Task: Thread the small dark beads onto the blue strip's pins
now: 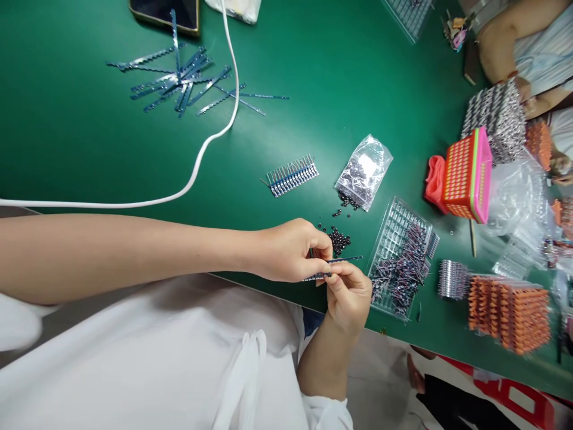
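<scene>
Left hand (pixel 284 254) pinches a slim, dark blue strip (pixel 351 258) and a short row of tiny parts (pixel 317 276) between thumb and fingers, just over the near edge of the smooth green table (pixel 89 137). Against the row's end, the right hand (pixel 351 298) has thumb and forefinger drawn together (whether they grip it or only touch it, I cannot tell). Just beyond the fingers lies a loose heap of round, glossy dark beads (pixel 339 240), near a crinkled clear plastic bag (pixel 369 164) spilling more of the same. A comb-like row of silvery pieces (pixel 293 176) with thin upright pins sits farther up. Beside the right hand, a ridged transparent tray (pixel 391 218) carries a bristling tangle of spiky pieces (pixel 405 269). Shiny, notched blue strips (pixel 179 83) lie crisscrossed beyond a smooth white cable (pixel 197 166).
</scene>
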`<move>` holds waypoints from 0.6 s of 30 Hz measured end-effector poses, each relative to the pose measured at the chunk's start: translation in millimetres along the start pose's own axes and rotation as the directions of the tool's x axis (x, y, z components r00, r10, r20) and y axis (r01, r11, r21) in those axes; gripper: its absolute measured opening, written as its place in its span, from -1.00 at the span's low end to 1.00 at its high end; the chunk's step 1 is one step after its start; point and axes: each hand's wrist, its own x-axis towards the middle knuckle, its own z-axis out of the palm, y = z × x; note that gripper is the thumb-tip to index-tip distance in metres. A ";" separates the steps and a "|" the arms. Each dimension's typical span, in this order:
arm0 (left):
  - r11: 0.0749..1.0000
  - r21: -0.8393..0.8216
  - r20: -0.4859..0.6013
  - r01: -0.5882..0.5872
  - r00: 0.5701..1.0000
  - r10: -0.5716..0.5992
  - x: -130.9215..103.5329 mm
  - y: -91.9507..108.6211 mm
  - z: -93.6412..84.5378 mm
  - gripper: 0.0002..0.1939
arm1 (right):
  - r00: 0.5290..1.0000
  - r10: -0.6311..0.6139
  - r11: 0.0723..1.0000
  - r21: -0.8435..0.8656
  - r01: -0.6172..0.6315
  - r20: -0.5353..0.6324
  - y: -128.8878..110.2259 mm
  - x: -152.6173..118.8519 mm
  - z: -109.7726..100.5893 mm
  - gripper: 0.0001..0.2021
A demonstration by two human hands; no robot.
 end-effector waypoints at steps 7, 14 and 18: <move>0.997 0.051 -0.024 0.055 0.998 -0.054 1.5 0.9 -2.4 -0.81 | 1.000 -0.001 1.000 -0.011 0.000 -0.027 -1.7 0.8 3.0 -0.85; 0.991 -0.086 -0.067 0.104 0.992 -0.110 3.8 -0.9 -3.6 -0.76 | 0.984 -0.068 0.998 -0.027 0.065 -0.162 -5.2 0.8 8.3 -0.90; 0.989 -0.059 -0.033 0.134 0.990 -0.136 4.2 -1.3 -3.4 -0.79 | 0.980 -0.095 0.995 -0.004 0.096 -0.176 -5.3 0.3 9.9 -0.92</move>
